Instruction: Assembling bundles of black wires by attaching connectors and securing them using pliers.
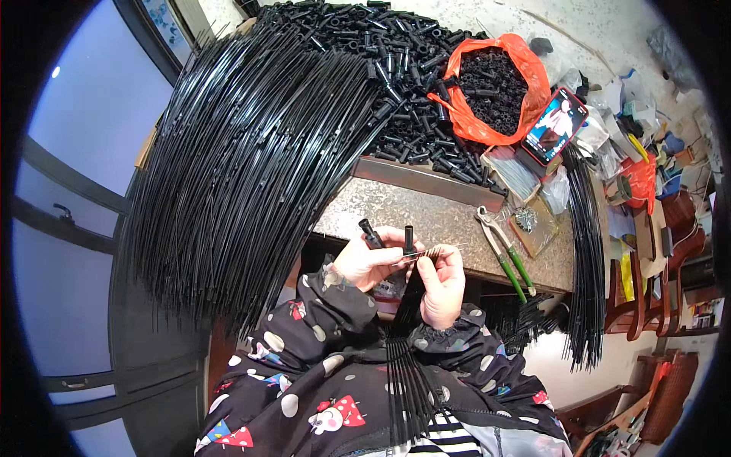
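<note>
My left hand (369, 261) is closed around a black plastic tube fitting (371, 233), its end poking up past the fingers. A second black tube fitting (409, 238) stands upright between my two hands, at the left fingertips. My right hand (442, 289) is pinched beside it, thumb against fingers, on the upper ends of thin black rods. Fine thin ends stick out past its fingertips. The rods (400, 373) hang down from between my hands across my lap. How each rod meets the fittings is hidden by my fingers.
A big sheaf of black rods (236, 152) drapes over the left of the table (365, 199). Behind lie heaped black fittings (396, 65) and an orange bag (466, 122) of small black parts. Right are a phone (556, 126), green-handled pincers (505, 255) and more rods (585, 266).
</note>
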{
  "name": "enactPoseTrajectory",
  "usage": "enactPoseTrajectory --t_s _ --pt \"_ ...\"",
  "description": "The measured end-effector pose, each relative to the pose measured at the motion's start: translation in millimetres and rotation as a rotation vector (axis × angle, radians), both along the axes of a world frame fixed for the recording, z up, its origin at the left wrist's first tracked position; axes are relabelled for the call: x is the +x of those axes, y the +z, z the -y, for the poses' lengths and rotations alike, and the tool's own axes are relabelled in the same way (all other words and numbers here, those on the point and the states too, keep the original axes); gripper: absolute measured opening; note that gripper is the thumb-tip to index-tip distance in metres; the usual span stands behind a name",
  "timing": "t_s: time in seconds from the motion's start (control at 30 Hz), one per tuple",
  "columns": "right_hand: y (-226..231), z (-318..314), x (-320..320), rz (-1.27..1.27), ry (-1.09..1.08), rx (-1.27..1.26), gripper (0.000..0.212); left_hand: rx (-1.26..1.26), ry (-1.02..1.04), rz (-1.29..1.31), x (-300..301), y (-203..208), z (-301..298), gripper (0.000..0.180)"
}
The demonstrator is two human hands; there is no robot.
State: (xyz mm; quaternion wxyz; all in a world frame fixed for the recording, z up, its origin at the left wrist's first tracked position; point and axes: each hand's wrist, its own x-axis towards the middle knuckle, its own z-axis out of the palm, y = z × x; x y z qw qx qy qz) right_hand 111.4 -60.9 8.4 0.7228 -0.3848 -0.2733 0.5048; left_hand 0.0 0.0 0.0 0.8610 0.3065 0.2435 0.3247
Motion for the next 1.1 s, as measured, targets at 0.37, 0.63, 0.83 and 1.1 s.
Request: enactPoseTrajectory --t_s 0.37,0.63,0.83,1.1 --pt "-4 -3 6 -0.035 -0.013 0.0 0.019 -0.093 0.053 0.169 15 -3 0 0.022" --pt "-21 -1 11 -0.008 -0.003 -0.005 0.02 0.012 0.014 0.135 20 -22 4 0.02" --pt "-6 -4 5 -0.063 0.002 -0.035 0.019 -0.056 0.105 0.188 11 -3 4 0.02" --pt "-5 -6 5 -0.056 -0.015 -0.038 0.019 -0.086 0.024 0.121 10 -4 1 0.021"
